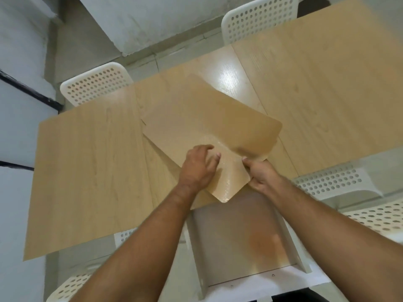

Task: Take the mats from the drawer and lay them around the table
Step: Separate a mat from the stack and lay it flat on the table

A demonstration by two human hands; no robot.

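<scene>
Mats (209,125) stacked mid-surface (87,160), near corner overhanging open drawer (237,236) at 6 o'clock. Thin, light, flexible sheets; glossy, likely slippery, top one fanned askew. Left hand (197,168) flat on top, fingers spread, gripping nothing. Right hand (260,174) fingers pinch stack edge at 3 o'clock. Best hold judged: edge pinch, peel one off.

table (87,160): light wood-grain top, long, made of joined panels with seams running across it; a bright glare patch sits on the middle panel
mats (209,125): tan, thin, rounded corners; a small overlapping stack lying askew on the middle of the table, near corner jutting past the table's near edge
drawer (239,240): pulled open under the table's near edge, pale floor, white sides, an orange-brown stain inside
</scene>
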